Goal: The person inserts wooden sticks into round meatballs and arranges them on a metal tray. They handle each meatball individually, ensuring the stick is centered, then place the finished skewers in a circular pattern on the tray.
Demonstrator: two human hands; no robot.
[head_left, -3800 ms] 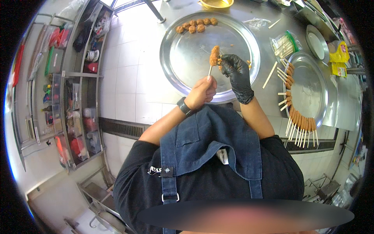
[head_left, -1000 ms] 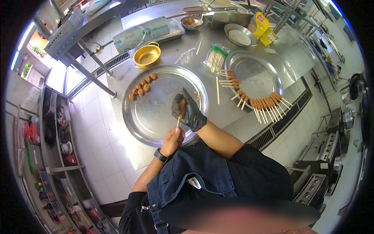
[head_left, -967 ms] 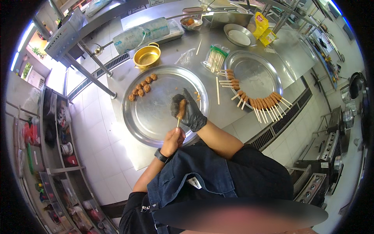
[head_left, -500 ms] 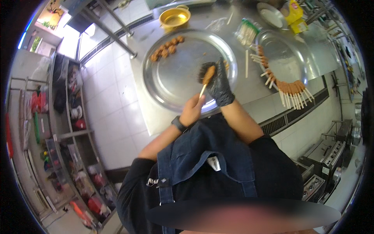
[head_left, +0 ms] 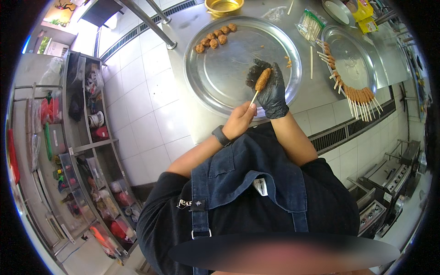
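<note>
My bare left hand (head_left: 240, 120) pinches the lower end of a wooden stick (head_left: 253, 99). At the stick's upper end is an oblong lump of orange-brown minced meat (head_left: 262, 80). My right hand (head_left: 274, 94), in a black glove, is cupped round the meat, its fingers curled on both sides. Both hands are over the near part of a large round steel tray (head_left: 224, 87). Several meat balls (head_left: 213, 43) sit at that tray's far left, and small meat scraps (head_left: 288, 62) lie at its right side.
On the right, a second steel tray (head_left: 350, 55) carries several finished meat skewers (head_left: 362, 95) along its rim, sticks pointing outward. Between the trays lie a loose stick (head_left: 311, 63) and a bag of sticks (head_left: 311, 25). A golden bowl (head_left: 223, 5) stands behind. Shelving (head_left: 87, 137) lines the left.
The view has shifted, so the table appears higher and further right. My right hand has loosened a little round the meat, showing more of it. My left hand still grips the stick.
</note>
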